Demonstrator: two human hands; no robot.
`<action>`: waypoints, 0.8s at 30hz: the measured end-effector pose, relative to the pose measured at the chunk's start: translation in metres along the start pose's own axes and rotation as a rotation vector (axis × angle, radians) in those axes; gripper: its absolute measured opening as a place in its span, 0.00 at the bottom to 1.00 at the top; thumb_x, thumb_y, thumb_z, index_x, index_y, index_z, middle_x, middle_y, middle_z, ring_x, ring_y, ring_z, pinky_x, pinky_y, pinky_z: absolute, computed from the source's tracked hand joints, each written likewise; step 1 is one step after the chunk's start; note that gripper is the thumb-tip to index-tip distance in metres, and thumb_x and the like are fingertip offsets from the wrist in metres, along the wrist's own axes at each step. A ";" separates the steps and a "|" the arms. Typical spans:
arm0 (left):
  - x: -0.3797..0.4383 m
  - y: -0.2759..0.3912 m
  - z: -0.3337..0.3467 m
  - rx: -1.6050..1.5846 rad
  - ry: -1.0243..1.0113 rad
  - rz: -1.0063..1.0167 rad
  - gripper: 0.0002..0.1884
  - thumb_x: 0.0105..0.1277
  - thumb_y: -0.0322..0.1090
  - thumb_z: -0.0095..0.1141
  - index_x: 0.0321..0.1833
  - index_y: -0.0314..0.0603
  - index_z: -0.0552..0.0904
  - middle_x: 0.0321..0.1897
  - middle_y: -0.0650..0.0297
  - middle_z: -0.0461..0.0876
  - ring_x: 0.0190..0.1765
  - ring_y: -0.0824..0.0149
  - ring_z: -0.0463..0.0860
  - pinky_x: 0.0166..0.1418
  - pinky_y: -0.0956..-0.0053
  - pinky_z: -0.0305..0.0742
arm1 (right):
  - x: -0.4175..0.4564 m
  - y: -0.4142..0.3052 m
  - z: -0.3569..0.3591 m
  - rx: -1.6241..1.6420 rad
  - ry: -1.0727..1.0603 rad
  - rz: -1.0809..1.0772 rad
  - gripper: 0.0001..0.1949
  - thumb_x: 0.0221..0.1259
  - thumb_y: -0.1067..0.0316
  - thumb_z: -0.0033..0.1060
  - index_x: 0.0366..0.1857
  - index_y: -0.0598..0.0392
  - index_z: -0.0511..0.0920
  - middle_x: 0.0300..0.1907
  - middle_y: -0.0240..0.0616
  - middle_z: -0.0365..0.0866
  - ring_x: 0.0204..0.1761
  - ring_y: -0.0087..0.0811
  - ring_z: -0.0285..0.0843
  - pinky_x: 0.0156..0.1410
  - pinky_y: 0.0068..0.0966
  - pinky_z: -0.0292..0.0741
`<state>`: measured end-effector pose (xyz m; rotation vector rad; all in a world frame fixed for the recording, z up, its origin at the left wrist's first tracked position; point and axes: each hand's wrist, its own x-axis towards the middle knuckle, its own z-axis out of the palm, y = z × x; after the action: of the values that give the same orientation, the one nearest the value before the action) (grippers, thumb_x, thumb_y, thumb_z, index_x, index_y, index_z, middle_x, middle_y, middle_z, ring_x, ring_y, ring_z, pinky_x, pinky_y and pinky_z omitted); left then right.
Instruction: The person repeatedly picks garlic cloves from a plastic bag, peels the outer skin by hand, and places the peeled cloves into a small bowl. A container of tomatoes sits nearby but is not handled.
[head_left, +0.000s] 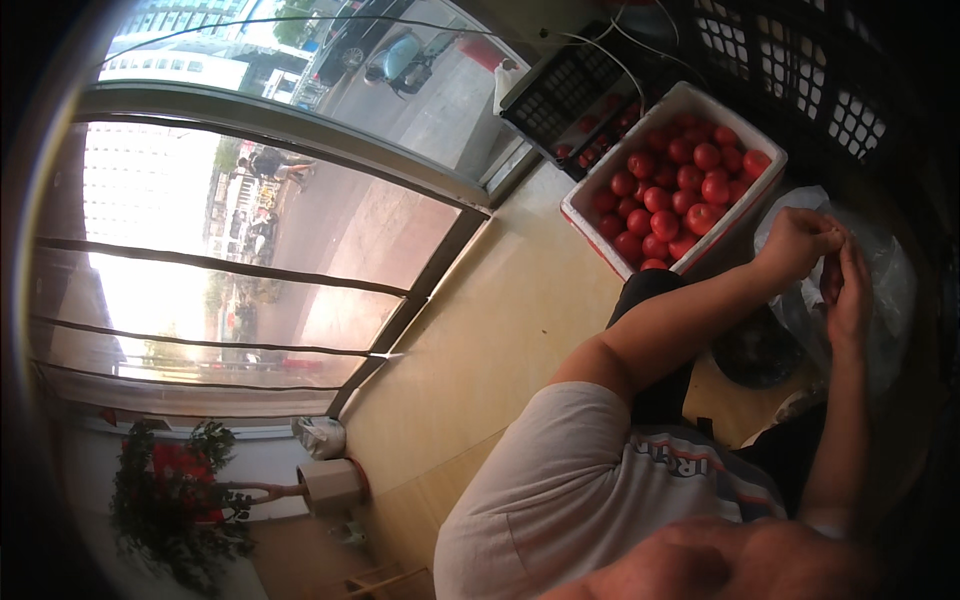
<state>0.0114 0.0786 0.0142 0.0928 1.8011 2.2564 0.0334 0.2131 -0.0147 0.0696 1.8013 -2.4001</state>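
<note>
My left hand (799, 238) meets my right hand (849, 296) at the fingertips, to the right of the foam box. A small dark red patch shows between them; I cannot tell whether it is a held thing or shaded fingers. Behind and below both hands spreads a translucent plastic bag (889, 281); contact with it is unclear. Many round red tomatoes (664, 225) fill a white foam box (592, 221) just past my left knee. Under my forearms, a dark rounded thing (754, 356) sits in shadow, too dim to name.
A black plastic crate (559, 101) with more tomatoes stands behind the foam box. Tall perforated black crates (795, 64) rise at upper right. Pale wood-look flooring (480, 330) runs to the glass front (300, 277). A potted plant (334, 486) stands lower left. White cables (634, 71) hang near the crates.
</note>
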 end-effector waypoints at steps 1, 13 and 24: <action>0.000 -0.002 0.001 0.017 0.028 0.068 0.05 0.57 0.26 0.57 0.32 0.29 0.81 0.23 0.60 0.81 0.28 0.72 0.79 0.31 0.79 0.74 | 0.001 0.003 0.001 -0.005 0.034 -0.012 0.20 0.70 0.54 0.33 0.56 0.54 0.70 0.47 0.35 0.74 0.47 0.20 0.71 0.49 0.15 0.68; -0.007 -0.021 0.015 0.128 0.064 0.225 0.06 0.59 0.27 0.55 0.34 0.31 0.81 0.25 0.59 0.82 0.28 0.71 0.80 0.32 0.78 0.76 | -0.007 0.006 0.016 0.273 0.391 0.141 0.22 0.68 0.54 0.39 0.59 0.56 0.65 0.58 0.43 0.67 0.60 0.33 0.65 0.63 0.28 0.64; 0.004 -0.029 0.008 0.205 0.002 0.294 0.09 0.59 0.24 0.55 0.42 0.34 0.82 0.32 0.62 0.81 0.36 0.73 0.78 0.42 0.80 0.73 | -0.004 -0.008 0.016 0.321 0.210 0.070 0.13 0.69 0.56 0.39 0.33 0.51 0.73 0.30 0.27 0.71 0.29 0.17 0.67 0.30 0.16 0.66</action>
<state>0.0137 0.0933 -0.0128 0.4182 2.1369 2.2451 0.0374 0.2008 -0.0019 0.4247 1.4389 -2.6916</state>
